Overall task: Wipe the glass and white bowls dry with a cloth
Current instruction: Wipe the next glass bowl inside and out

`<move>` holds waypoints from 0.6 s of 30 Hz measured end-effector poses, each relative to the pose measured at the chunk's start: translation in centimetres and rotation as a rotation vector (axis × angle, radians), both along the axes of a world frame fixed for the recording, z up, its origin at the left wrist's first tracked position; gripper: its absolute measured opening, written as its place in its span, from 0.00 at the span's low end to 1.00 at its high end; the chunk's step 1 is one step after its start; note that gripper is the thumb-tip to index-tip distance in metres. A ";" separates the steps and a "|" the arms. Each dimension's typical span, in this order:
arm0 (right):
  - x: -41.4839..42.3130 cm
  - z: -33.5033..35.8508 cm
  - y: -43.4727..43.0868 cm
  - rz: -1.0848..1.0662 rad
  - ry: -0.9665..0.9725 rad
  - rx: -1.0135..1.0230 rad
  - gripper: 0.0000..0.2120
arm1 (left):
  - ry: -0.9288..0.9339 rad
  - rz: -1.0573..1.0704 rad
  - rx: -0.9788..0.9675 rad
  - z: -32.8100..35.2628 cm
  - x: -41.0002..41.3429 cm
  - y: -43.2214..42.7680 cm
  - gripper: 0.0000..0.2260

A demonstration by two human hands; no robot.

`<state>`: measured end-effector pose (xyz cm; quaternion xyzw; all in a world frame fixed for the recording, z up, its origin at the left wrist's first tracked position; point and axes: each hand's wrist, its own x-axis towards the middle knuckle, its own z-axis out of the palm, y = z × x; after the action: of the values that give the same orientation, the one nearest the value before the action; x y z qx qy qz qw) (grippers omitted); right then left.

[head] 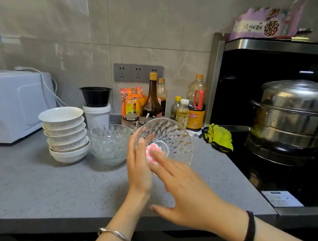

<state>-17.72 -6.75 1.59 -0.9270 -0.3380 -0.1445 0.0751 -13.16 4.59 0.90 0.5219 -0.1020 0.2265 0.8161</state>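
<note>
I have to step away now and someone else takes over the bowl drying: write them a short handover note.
Left hand grips the tilted glass bowl by its rim. Right hand presses the pink cloth into it with straight fingers. Stacked glass bowls and white bowls stand on the counter, left. Whether those are dry cannot be told; finish this bowl, then check them.

A white appliance (10, 105) stands at the far left of the grey surface (45, 186). By the wall a black bowl (96, 96) sits on a white tub (97, 116), beside orange packets (132, 101) and several sauce bottles (152, 102). A yellow-green cloth (220, 137) lies near a steel steamer pot (291, 117) on the black stove (253, 170). 3 sockets (138, 72) are in the wall
</note>
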 end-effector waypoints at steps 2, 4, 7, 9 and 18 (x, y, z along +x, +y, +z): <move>0.1 -0.1 -0.3 0.022 -0.020 -0.007 0.40 | 0.005 -0.002 0.034 -0.1 0.1 0.1 0.15; 0.8 -0.1 -1.3 0.016 -0.164 -0.122 0.38 | 0.041 -0.023 0.068 -0.1 0.0 0.5 0.14; 3.1 -0.1 -3.8 -0.095 -0.426 -0.388 0.33 | 0.080 -0.093 0.149 -0.2 0.2 1.2 0.14; 4.0 -0.1 -5.1 -0.149 -0.541 -0.441 0.32 | 0.079 -0.115 0.206 0.0 0.3 1.4 0.13; 1.1 -2.8 0.3 -0.090 -0.298 0.096 0.42 | 0.029 0.039 0.200 -0.3 0.5 -0.1 0.13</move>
<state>-16.63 -6.40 -1.25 -0.9048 -0.2961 -0.2997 0.0615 -12.67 4.52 0.61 0.6057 -0.1020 0.2233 0.7569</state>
